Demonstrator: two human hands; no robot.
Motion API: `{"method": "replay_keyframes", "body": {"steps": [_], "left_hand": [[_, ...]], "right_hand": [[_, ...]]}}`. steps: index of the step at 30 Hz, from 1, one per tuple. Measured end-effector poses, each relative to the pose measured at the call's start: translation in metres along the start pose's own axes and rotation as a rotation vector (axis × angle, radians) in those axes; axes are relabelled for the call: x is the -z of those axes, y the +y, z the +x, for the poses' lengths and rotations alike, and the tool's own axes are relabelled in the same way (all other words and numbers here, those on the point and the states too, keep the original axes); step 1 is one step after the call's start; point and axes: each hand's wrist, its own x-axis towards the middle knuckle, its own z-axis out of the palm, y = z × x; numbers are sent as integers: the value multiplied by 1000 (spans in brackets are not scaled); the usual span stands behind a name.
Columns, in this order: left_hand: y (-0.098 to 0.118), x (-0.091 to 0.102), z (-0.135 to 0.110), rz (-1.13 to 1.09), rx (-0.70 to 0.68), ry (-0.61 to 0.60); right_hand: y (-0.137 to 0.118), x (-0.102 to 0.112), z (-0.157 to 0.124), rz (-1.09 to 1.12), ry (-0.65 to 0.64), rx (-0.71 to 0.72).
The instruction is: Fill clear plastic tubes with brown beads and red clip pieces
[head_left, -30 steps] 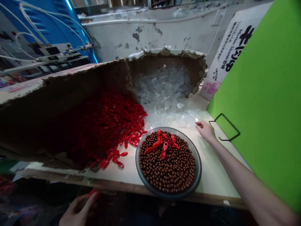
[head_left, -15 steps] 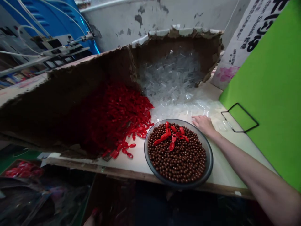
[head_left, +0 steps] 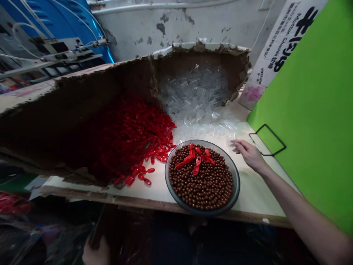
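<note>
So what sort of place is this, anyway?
Probably a small workshop for hand assembly of plastic parts. A torn cardboard box spills red plastic pieces and clear plastic pieces, a bowl holds brown beads, and white tubing runs to a machine behind.

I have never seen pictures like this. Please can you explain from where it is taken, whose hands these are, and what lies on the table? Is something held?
This picture comes from one camera worn on a person's head, looking forward and down, so the two bare hands are that person's own. The right hand is open above the pale table top and holds nothing visible. The left hand is low at the bottom of the picture, below the table edge; I cannot tell if it holds something. Beside the right hand is a round dish full of small brown balls, with some red plastic pieces on top. Behind it, a torn cardboard box holds a red heap and many clear plastic pieces.
</note>
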Motion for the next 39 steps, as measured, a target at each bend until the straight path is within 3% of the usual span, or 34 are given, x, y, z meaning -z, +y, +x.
{"method": "replay_keyframes", "body": {"steps": [2,5,7,9,11,14,16,18,21,24,28,32,35,39], "left_hand": [[45,-4,-8,-68,-62,72],[137,-8,-37,-340,-239,106],[200,-11,-62,-485,-434,-8],[253,-15,-88,-598,-586,-207],[295,-21,-112,-701,-662,-530],[335,-32,-142,-849,-590,-1004],[351,-39,-153,-952,-467,-1179],[362,-43,-150,-1089,-315,-1168],[370,-36,-119,-1309,-160,-880],[366,-22,-78,-1347,-176,-628],[335,-22,-56,-1076,-174,-645],[293,-48,-50,-810,-210,-577],[267,-70,-41,-524,-314,-508],[248,-94,-35,-269,-417,-547]], "right_hand": [[-20,5,-13,189,-26,-1],[-47,10,-31,285,-153,21],[-63,11,-42,306,-234,40],[-78,10,-51,376,-316,43],[-94,8,-61,466,-419,42],[-117,0,-74,527,-510,58],[-127,-7,-82,536,-518,60],[-131,-11,-87,506,-515,59],[-125,-10,-89,326,-468,107],[-110,-3,-80,36,-371,290],[-95,-8,-61,-415,-351,539],[-96,-32,-55,-748,-445,604],[-101,-52,-58,-670,-518,603],[-102,-64,-57,-408,-624,554]]}}
